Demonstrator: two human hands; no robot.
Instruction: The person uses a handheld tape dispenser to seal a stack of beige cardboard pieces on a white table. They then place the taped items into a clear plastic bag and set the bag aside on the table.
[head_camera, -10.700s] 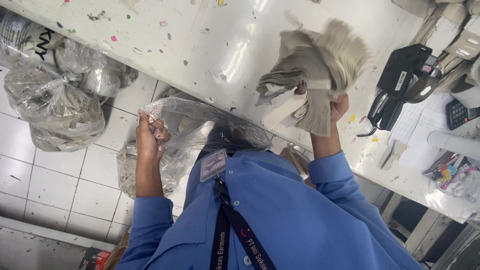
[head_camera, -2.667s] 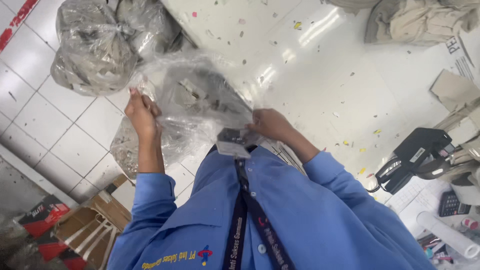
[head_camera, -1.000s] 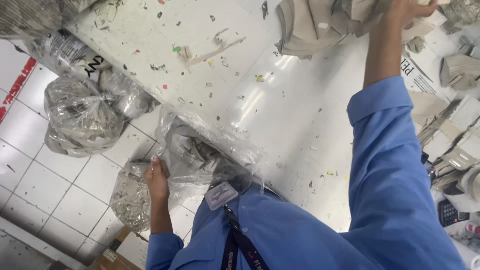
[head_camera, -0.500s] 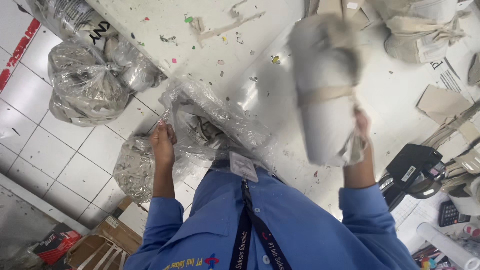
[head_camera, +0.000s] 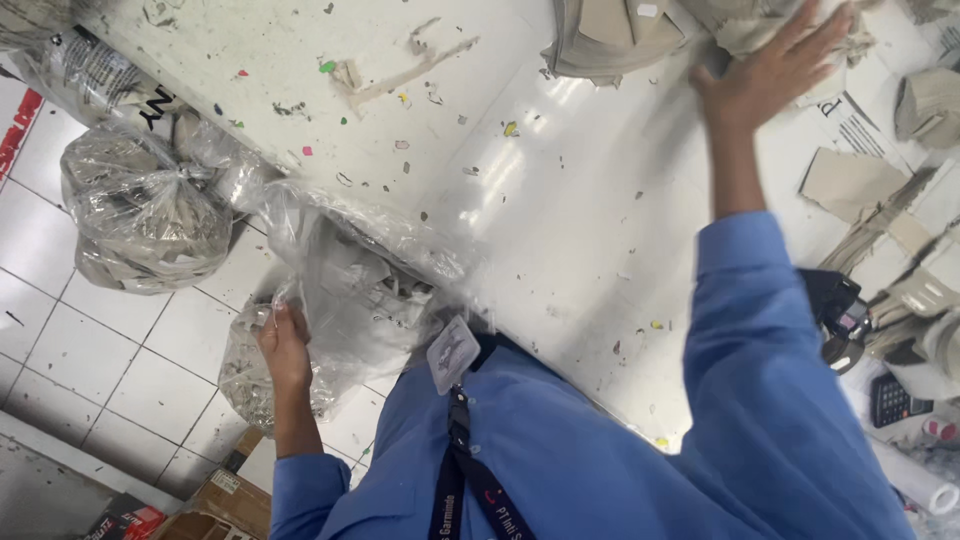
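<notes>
The left hand (head_camera: 283, 340) grips the clear plastic bag (head_camera: 350, 300) at the tabletop (head_camera: 560, 230) edge. The right hand (head_camera: 765, 65), fingers spread, rests on grey fabric pieces (head_camera: 640, 35).

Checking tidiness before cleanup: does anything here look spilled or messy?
Yes. Small coloured paper scraps and torn bits litter the glossy white tabletop. Below its edge, the left hand grips a crumpled clear plastic bag, and a tied one sits on the floor.

Glossy white table top (head_camera: 560, 230), crinkled clear plastic bag (head_camera: 350, 300), grey bundles (head_camera: 620, 35) seemingly matt cloth
</notes>
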